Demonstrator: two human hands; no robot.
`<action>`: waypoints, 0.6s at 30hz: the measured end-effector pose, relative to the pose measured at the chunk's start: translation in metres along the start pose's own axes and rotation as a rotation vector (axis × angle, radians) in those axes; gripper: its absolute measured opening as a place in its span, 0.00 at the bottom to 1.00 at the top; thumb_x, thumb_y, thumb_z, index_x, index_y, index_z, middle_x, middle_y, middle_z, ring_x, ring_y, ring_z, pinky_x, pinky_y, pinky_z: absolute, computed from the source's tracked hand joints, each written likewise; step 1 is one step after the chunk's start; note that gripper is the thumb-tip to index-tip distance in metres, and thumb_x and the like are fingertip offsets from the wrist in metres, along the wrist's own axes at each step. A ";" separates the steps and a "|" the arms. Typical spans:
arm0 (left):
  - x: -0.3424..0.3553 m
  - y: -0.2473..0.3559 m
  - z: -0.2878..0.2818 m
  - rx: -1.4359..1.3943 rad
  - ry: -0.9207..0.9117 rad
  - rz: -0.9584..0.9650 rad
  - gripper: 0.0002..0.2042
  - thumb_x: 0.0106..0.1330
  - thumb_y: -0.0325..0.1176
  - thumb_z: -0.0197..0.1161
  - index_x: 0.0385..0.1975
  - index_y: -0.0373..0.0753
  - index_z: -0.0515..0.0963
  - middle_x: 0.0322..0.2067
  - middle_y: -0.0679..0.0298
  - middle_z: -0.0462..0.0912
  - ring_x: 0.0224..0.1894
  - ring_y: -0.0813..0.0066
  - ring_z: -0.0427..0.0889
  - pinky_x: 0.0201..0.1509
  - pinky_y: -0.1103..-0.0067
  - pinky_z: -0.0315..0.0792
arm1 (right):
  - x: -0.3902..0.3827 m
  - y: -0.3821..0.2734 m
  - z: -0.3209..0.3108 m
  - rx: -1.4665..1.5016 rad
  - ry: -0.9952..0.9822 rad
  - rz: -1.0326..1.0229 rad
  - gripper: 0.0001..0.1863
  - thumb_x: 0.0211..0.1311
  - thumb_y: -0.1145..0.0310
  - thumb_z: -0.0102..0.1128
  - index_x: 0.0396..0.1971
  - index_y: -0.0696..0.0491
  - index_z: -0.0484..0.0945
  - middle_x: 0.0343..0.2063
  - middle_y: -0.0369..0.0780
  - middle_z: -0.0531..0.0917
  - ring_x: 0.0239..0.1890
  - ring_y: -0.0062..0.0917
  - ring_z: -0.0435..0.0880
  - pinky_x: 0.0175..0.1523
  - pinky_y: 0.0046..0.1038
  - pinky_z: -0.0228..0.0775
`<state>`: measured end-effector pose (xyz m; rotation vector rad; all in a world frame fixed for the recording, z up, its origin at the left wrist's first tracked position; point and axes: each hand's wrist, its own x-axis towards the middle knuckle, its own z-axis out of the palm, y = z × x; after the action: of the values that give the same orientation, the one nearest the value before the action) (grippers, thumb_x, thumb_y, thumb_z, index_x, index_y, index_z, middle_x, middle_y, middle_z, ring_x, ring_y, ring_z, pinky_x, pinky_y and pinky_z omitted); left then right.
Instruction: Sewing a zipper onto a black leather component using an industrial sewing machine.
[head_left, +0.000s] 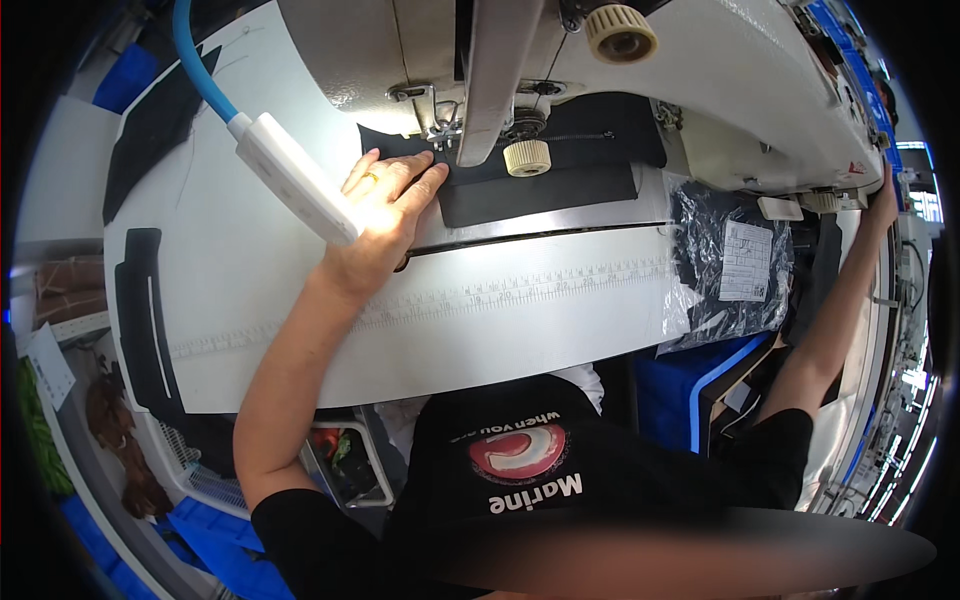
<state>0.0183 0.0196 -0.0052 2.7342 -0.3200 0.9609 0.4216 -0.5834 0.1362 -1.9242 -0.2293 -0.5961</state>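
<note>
Your left hand [392, 202] lies flat, not gripping, fingertips on the black fabric [545, 197] under the presser foot [442, 138], probably so it won't shift. Right hand [884, 207] is at the sewing machine [720, 70]'s far end; can't tell if it's grasping. Lamp [290, 175]'s close, likely for light.

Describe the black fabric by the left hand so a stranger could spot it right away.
Find the big white sewing machine at the top. The black fabric lies flat beneath its head, with the person's left hand at its left end. Unlike the black pieces farther left, this one has fingertips on it.
</note>
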 end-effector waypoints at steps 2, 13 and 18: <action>0.000 0.000 0.001 -0.004 0.004 -0.007 0.14 0.49 0.22 0.66 0.39 0.40 0.83 0.41 0.63 0.84 0.35 0.69 0.82 0.41 0.77 0.73 | -0.041 -0.008 0.018 0.263 0.061 -0.131 0.29 0.69 0.53 0.50 0.58 0.62 0.69 0.50 0.48 0.79 0.52 0.35 0.79 0.57 0.33 0.71; 0.002 0.002 -0.002 0.020 0.004 -0.035 0.13 0.50 0.21 0.65 0.37 0.40 0.83 0.40 0.65 0.85 0.34 0.72 0.82 0.40 0.78 0.72 | -0.042 -0.010 0.015 0.203 0.367 0.073 0.28 0.73 0.51 0.39 0.59 0.59 0.68 0.51 0.47 0.79 0.58 0.33 0.75 0.61 0.34 0.67; 0.001 -0.001 0.002 -0.025 0.010 -0.044 0.13 0.51 0.20 0.65 0.38 0.40 0.82 0.41 0.66 0.85 0.36 0.74 0.83 0.40 0.79 0.71 | -0.075 -0.102 0.022 -0.998 0.161 -0.148 0.22 0.71 0.53 0.47 0.44 0.54 0.83 0.40 0.42 0.85 0.45 0.31 0.83 0.53 0.29 0.70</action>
<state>0.0201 0.0202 -0.0063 2.7010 -0.2670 0.9527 0.3217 -0.5123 0.1735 -2.8023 0.0581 -1.0943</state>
